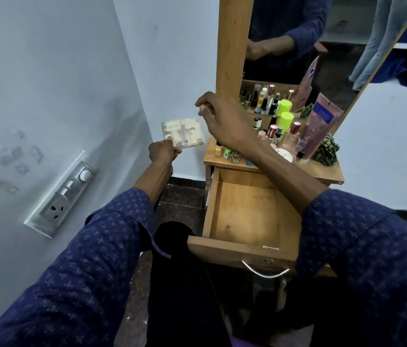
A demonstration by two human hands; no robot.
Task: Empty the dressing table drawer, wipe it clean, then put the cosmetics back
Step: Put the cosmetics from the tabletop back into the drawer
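The drawer (245, 216) is standing pulled out toward you below the counter (322, 171), its wooden floor lying bare except for a small pale stick (270, 247) resting against the inside of the front panel. A curved metal handle (265, 270) is hanging from the drawer front.

Your left hand (163, 152) is gripping a flat pale palette (183, 133) by its lower left corner, holding it in the air to the left of the counter, in front of the wall. Your right hand (222, 118) is hovering just beside the palette's upper right corner, fingers curled and pinched together; you cannot tell whether they are grasping anything. Your right forearm is crossing over the counter's front left edge.

On the counter, the cosmetics are crowding together: small bottles (227, 152) at the front left, two lime-green caps (285, 113) behind, a tall pink tube (318, 123) leaning upright, and a green patterned scrunchie (326, 150) at the right. A mirror (297, 33) is rising behind them. A switch panel (59, 196) is sitting on the left wall.
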